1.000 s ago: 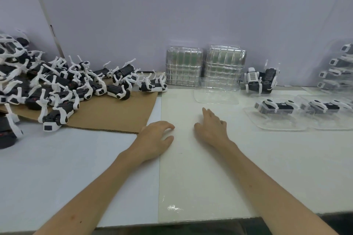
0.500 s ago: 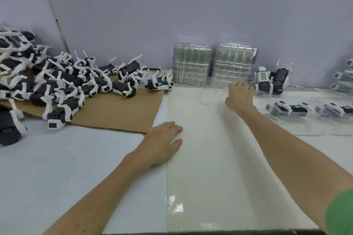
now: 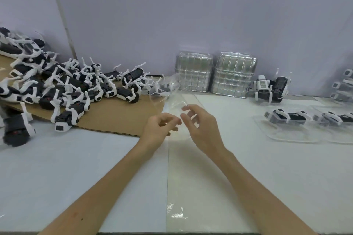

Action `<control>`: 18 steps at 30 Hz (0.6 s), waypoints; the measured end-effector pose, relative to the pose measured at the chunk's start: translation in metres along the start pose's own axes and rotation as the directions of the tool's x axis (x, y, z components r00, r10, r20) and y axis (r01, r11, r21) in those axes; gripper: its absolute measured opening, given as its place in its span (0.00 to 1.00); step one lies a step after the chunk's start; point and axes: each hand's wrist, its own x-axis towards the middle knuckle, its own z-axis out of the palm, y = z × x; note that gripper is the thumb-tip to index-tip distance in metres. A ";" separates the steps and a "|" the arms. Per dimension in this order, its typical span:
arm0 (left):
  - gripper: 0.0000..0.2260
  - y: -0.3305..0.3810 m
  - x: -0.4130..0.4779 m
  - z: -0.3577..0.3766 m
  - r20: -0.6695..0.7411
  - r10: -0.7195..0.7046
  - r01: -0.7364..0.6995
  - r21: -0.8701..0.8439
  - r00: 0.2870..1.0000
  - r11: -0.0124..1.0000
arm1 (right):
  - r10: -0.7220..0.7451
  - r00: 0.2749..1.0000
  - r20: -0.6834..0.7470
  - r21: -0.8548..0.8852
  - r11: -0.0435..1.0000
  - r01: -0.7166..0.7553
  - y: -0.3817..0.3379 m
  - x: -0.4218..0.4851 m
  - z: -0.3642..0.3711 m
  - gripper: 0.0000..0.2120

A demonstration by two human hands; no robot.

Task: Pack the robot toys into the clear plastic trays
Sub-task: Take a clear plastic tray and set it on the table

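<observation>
The left hand (image 3: 159, 129) and right hand (image 3: 203, 129) both pinch one clear plastic tray (image 3: 172, 99) with curled fingers.

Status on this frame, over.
Fingers of left hand and right hand hold one clear tray, raised. Unpacked toy pile on cardboard. Nothing blocking.

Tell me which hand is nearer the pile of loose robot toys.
Left. The left hand, pinching a clear plastic tray, is just right of the toy pile; the right hand is farther right, over the white mat.
</observation>
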 end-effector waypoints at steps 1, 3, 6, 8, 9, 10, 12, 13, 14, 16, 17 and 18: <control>0.05 0.000 0.000 -0.001 -0.021 0.001 -0.002 -0.019 1.000 1.000 | 0.004 0.999 0.038 0.002 1.000 -0.004 0.000 -0.004 0.002 0.11; 0.05 0.000 0.000 -0.001 -0.046 -0.021 0.019 -0.035 0.999 0.999 | 0.012 0.997 0.076 -0.021 1.000 -0.010 0.005 -0.008 -0.001 0.14; 0.10 0.000 -0.001 0.002 -0.088 -0.022 0.024 0.016 0.996 1.000 | 0.080 0.994 0.070 0.005 0.997 -0.081 0.010 -0.008 -0.009 0.10; 0.15 0.001 -0.003 0.004 -0.127 -0.010 0.019 0.070 0.992 0.997 | 0.084 0.995 0.061 0.023 0.996 -0.085 0.010 -0.008 -0.011 0.08; 0.16 0.001 -0.003 0.004 -0.143 -0.001 0.014 0.093 0.990 0.996 | 0.060 0.997 0.046 0.017 0.998 -0.061 0.009 -0.008 -0.012 0.08; 0.16 0.001 -0.003 0.004 -0.154 0.009 0.009 0.114 0.988 0.993 | 0.026 0.999 0.025 0.004 1.000 -0.026 0.008 -0.007 -0.012 0.08; 0.13 0.000 -0.002 0.002 -0.174 0.036 -0.007 0.164 0.984 0.986 | -0.032 0.999 -0.031 -0.033 0.999 0.031 0.007 -0.005 -0.012 0.09; 0.11 -0.001 -0.001 0.001 -0.188 0.053 -0.016 0.194 0.981 0.981 | -0.041 0.997 -0.062 -0.052 0.998 0.038 0.007 -0.004 -0.013 0.11; 0.08 -0.002 0.000 -0.001 -0.206 0.076 -0.027 0.230 0.976 0.973 | -0.040 0.995 -0.092 -0.081 0.996 0.033 0.009 -0.003 -0.015 0.13; 0.05 -0.004 0.001 -0.005 -0.234 0.120 -0.039 0.325 0.965 0.945 | -0.023 0.991 -0.128 -0.176 0.984 0.000 0.013 -0.001 -0.020 0.17; 0.04 -0.005 0.002 -0.008 -0.237 0.133 -0.038 0.369 0.962 0.929 | -0.006 0.991 -0.137 -0.223 0.974 -0.025 0.015 0.000 -0.024 0.17; 0.05 -0.007 0.004 -0.010 -0.241 0.134 -0.029 0.393 0.961 0.919 | 0.014 0.990 -0.141 -0.270 0.962 -0.052 0.018 0.001 -0.028 0.17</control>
